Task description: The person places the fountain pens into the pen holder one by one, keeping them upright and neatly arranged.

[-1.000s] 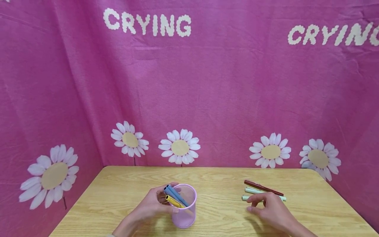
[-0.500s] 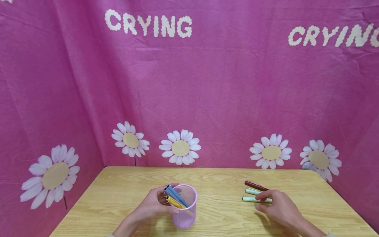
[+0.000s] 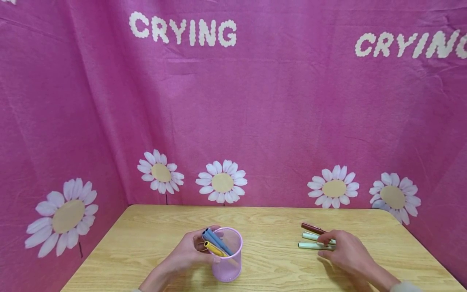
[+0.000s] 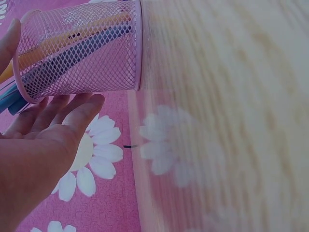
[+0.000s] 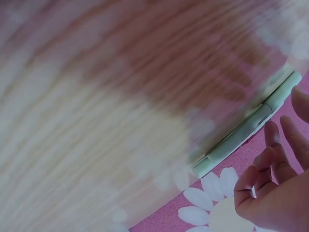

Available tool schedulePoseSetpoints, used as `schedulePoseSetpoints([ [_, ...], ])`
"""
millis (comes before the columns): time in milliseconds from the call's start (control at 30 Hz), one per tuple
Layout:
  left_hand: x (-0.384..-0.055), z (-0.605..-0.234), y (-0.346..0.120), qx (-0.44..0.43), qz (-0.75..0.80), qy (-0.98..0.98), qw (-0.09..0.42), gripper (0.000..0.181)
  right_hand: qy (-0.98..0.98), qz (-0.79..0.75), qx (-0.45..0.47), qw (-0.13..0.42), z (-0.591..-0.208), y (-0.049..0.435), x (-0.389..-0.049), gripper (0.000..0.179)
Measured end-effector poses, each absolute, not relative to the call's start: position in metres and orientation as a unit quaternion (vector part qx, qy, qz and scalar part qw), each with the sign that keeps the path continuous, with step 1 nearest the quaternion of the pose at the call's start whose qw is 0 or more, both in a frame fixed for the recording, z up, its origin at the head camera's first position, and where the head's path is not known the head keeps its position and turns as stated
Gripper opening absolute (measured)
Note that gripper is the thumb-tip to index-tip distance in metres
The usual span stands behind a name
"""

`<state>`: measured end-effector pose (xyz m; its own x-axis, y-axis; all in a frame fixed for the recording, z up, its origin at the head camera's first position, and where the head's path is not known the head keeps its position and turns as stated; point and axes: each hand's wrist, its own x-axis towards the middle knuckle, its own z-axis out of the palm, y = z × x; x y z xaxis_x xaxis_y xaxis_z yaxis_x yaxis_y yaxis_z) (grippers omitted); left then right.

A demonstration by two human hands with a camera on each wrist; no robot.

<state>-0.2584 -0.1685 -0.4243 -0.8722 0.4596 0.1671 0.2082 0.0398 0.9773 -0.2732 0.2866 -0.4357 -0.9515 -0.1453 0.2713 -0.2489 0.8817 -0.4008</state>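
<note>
The left hand [image 3: 187, 249] grips the pink mesh holder [image 3: 227, 271] near its rim, thumb on the near side, fingers behind. The holder stands upright, with two blue pens [image 3: 219, 242] and a yellow pen [image 3: 215, 248] leaning toward that hand; it is probably light and fairly stiff. To the right, the right hand [image 3: 348, 251] has thumb and fingers apart, straddling the nearer pale green pen [image 3: 310, 245]; whether skin meets barrel cannot be told. This pen lies on the table [image 3: 270, 263], its long axis nearly left to right; which end writes is unclear. It is likely light, rigid, smooth and apt to roll, best pinched at mid-barrel. Just beyond, the farther pale green pen [image 3: 309, 235] and dark red pen [image 3: 313, 228] slant, left ends farther away. A magenta cloth [image 3: 277, 121] with printed daisies hangs behind.
</note>
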Motion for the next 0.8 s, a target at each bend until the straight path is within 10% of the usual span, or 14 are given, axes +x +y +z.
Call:
schedulePoseSetpoints([
  [800,-0.257,-0.424,-0.169,0.231,0.653,0.715,0.098,0.074,-0.966,0.190,0.144,0.104,-0.436,0.278,-0.283,0.024],
])
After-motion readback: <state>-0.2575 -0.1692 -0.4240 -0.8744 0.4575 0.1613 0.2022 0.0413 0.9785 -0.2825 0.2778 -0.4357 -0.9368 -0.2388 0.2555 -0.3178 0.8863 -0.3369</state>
